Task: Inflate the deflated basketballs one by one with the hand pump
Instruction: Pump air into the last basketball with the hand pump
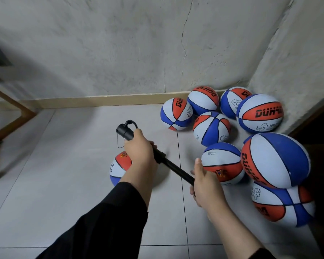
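Filling the upper half of the frame, a rough grey wall (120,43) with a long crack meets a second wall at the upper right; a tan skirting (101,100) runs along its foot. Below lies a pale tiled floor (64,184), with a wooden frame (9,118) at the left edge.

Eight red, white and blue balls (211,128) crowd the corner at the right of the frame, touching one another. The biggest-looking one (275,159) sits at the right edge, resting on another (282,204) beneath it. A ninth, lone ball (120,168) lies on the floor left of centre, apart from the pile and partly hidden behind the left wrist. Whether any ball is soft cannot be told.

Both forearms reach in from the bottom, the left in a black sleeve (101,221).

The black pump (157,154) slants across the middle of the frame, its thick barrel end up at the left and its thin rod running down to the right. The left hand (138,152) is wrapped round the barrel, fingers curled tight. The right hand (206,186) grips the lower end of the rod, thumb pointing up; the handle itself is hidden inside it. A short black hose (131,122) loops from the barrel's top, and a thin wire loop (118,141) hangs beside it. The pump touches no ball.
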Tool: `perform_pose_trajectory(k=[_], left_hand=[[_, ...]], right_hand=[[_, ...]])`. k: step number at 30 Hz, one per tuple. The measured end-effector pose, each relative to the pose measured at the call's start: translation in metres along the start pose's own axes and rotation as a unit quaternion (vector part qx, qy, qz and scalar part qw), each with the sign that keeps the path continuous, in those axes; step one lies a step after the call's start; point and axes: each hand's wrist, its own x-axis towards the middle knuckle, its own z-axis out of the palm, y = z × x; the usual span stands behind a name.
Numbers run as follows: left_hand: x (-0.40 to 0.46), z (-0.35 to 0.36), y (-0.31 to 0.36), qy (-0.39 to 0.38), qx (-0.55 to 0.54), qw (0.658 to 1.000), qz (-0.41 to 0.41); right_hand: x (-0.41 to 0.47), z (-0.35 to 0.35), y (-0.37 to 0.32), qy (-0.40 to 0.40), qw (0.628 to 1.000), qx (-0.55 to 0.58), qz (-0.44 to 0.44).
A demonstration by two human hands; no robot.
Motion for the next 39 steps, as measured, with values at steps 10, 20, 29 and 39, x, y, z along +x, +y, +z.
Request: perform_pose_trajectory(k=[10, 20, 29, 39], left_hand=[[-0.045, 0.006, -0.036, -0.045, 0.012, 0.999, 0.01], [-0.002, 0.0, 0.011, -0.006, -0.006, 1.0, 0.002], [-0.029, 0.008, -0.025, -0.011, -0.009, 1.0, 0.003], [-0.024, 0.007, -0.014, -0.025, 0.011, 1.0, -0.006]], right_hand=[[0.001, 0.02, -0.021, -0.017, 1.0, -0.013, 0.015], [-0.008, 0.001, -0.001, -0.002, 0.999, 0.009, -0.04], [0.0, 0.008, -0.02, -0.015, 1.0, 0.003, -0.01], [-0.006, 0.016, -0.027, -0.007, 0.998, 0.058, -0.008]])
